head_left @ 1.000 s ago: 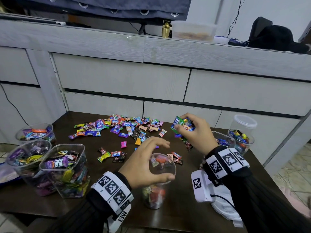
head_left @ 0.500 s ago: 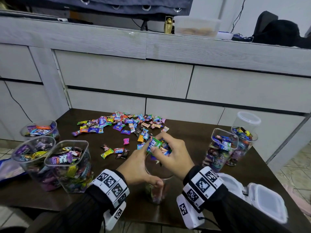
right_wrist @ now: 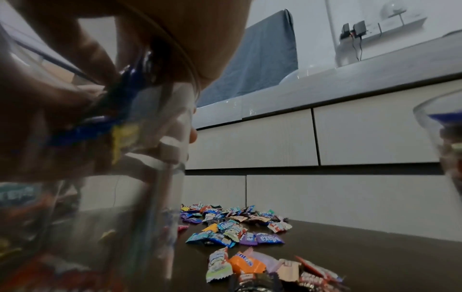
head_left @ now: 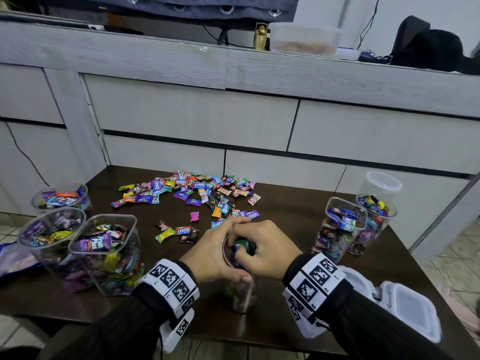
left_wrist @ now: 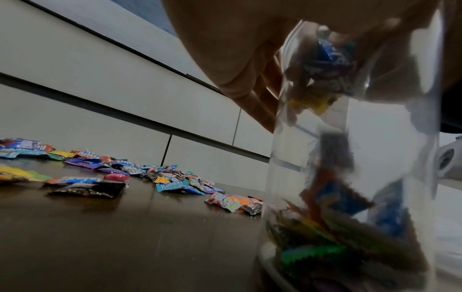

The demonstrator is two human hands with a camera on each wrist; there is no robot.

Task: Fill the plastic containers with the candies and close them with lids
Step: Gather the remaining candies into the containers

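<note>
Gripping the clear container [head_left: 240,294] near the table's [head_left: 298,224] front edge, your left hand [head_left: 213,255] curled around its rim while your right hand [head_left: 262,246] held a bunch of candies [head_left: 242,246] at its mouth; loose candies [head_left: 192,190] lay scattered behind.

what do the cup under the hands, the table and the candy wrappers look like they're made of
Cup: clear, smooth plastic by the look; the candies inside show through its wall. Table: dark brown wood or wood-look laminate with a slight sheen; which one can't be told. Candy wrappers: thin glossy printed film, crinkled, with crimped ends.
</note>
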